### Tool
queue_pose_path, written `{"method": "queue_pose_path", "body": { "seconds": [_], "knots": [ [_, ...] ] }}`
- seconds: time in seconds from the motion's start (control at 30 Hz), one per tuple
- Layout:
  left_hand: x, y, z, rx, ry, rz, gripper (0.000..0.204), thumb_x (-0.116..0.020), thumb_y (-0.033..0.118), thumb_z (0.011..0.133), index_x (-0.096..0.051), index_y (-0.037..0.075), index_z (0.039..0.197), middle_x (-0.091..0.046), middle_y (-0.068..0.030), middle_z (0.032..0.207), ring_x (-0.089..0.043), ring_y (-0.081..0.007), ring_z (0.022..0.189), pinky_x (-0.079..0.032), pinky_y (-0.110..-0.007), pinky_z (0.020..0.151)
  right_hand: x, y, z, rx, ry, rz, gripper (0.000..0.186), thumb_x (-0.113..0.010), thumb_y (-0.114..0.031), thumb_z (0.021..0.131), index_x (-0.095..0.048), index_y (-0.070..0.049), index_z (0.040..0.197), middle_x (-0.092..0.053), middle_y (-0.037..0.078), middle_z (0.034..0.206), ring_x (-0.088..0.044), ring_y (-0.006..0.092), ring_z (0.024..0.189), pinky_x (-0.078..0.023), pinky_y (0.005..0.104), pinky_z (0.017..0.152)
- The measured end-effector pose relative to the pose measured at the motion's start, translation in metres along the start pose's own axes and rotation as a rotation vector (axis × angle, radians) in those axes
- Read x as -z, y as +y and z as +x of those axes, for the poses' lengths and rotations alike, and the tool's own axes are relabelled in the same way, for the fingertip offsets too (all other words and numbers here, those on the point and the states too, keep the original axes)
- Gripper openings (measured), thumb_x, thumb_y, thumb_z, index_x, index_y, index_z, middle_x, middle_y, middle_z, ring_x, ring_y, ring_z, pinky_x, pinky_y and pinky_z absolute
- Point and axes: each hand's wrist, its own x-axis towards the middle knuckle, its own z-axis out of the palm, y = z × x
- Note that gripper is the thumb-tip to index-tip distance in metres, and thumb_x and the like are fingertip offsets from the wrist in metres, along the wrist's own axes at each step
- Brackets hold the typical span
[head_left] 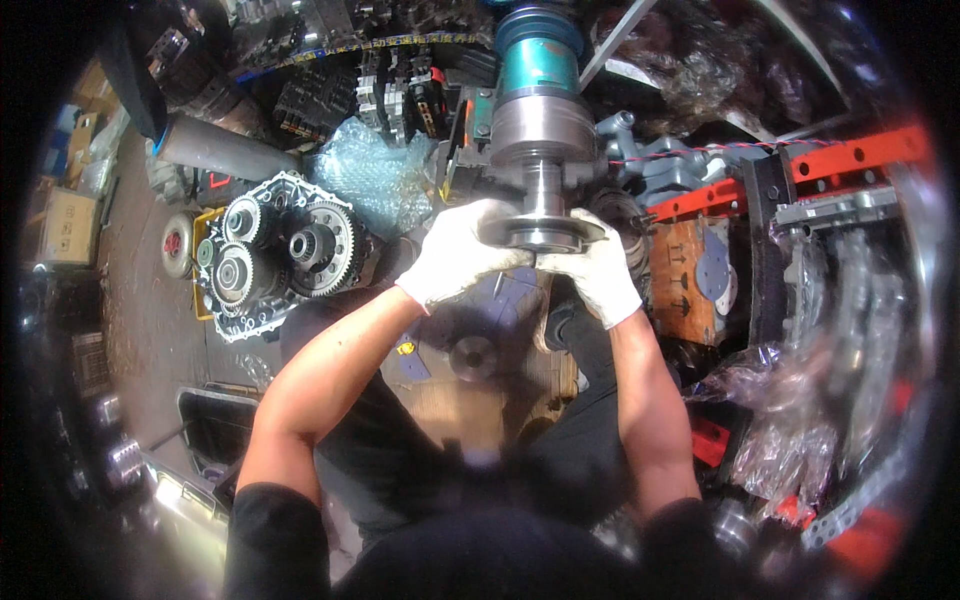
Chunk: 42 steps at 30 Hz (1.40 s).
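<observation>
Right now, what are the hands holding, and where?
Both gloved hands, left hand and right hand, grip the metal shaft assembly by its round bottom flange, one on each side.

Far to your left sits a brown cardboard box [62, 225] with dark print on its side. Beyond your hands lies a clear bubble-wrap bag [375, 170]. To your right stands a wooden crate [680, 275] with black arrow marks, and crumpled clear plastic bags [775, 430] lie nearer.

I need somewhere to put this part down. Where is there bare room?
Bare floor lies left of the open gearbox. Around the left hand, right hand and flanged shaft it is crowded; bagged parts fill the right.
</observation>
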Motion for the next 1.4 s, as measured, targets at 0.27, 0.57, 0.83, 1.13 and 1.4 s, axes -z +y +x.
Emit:
{"method": "queue_pose_path", "body": {
  "seconds": [0.27, 0.57, 0.83, 1.13, 1.4],
  "knots": [
    [-0.005, 0.003, -0.002, 0.024, 0.034, -0.068, 0.056, -0.093, 0.025, 0.08, -0.073, 0.002, 0.127, -0.078, -0.01, 0.111, -0.072, -0.0176, 0.101, -0.058, -0.037, 0.092, -0.003, 0.0, -0.001, 0.016, 0.016, 0.024, 0.06, -0.093, 0.004, 0.073, -0.064, 0.002, 0.126, -0.074, 0.011, 0.117, -0.072, 0.0183, 0.106, -0.062, 0.0326, 0.091],
    [-0.003, 0.007, -0.002, 0.016, 0.041, 0.03, 0.052, -0.093, 0.027, 0.08, -0.075, 0.004, 0.123, -0.078, -0.0106, 0.111, -0.072, -0.0181, 0.099, -0.058, -0.036, 0.091, -0.002, -0.002, -0.002, 0.042, 0.026, -0.04, 0.06, -0.096, -0.002, 0.073, -0.066, 0.002, 0.125, -0.074, 0.011, 0.118, -0.071, 0.0173, 0.106, -0.061, 0.0322, 0.093],
    [-0.004, 0.006, -0.003, -0.018, 0.058, 0.058, 0.051, -0.092, 0.026, 0.08, -0.075, 0.004, 0.123, -0.078, -0.0109, 0.109, -0.072, -0.0182, 0.098, -0.058, -0.036, 0.09, -0.007, 0.003, -0.004, 0.075, 0.094, -0.039, 0.064, -0.097, -0.005, 0.072, -0.064, 0.003, 0.127, -0.075, 0.011, 0.117, -0.072, 0.0183, 0.105, -0.061, 0.0333, 0.093],
    [-0.008, 0.009, -0.01, -0.046, 0.11, 0.046, 0.049, -0.09, 0.027, 0.082, -0.075, 0.005, 0.124, -0.078, -0.0119, 0.11, -0.073, -0.0207, 0.1, -0.058, -0.037, 0.091, -0.012, 0.0, -0.002, 0.1, 0.107, -0.116, 0.061, -0.096, -0.003, 0.072, -0.067, 0.005, 0.125, -0.076, 0.012, 0.114, -0.073, 0.0191, 0.104, -0.061, 0.0332, 0.092],
    [-0.012, 0.004, -0.01, -0.095, 0.143, 0.069, 0.051, -0.09, 0.029, 0.083, -0.075, 0.005, 0.125, -0.078, -0.0129, 0.111, -0.075, -0.0215, 0.1, -0.058, -0.037, 0.091, -0.016, 0.002, -0.001, 0.136, 0.122, -0.042, 0.059, -0.094, -0.003, 0.073, -0.068, 0.007, 0.125, -0.077, 0.013, 0.114, -0.074, 0.0198, 0.101, -0.062, 0.0325, 0.089]
  ]
}}
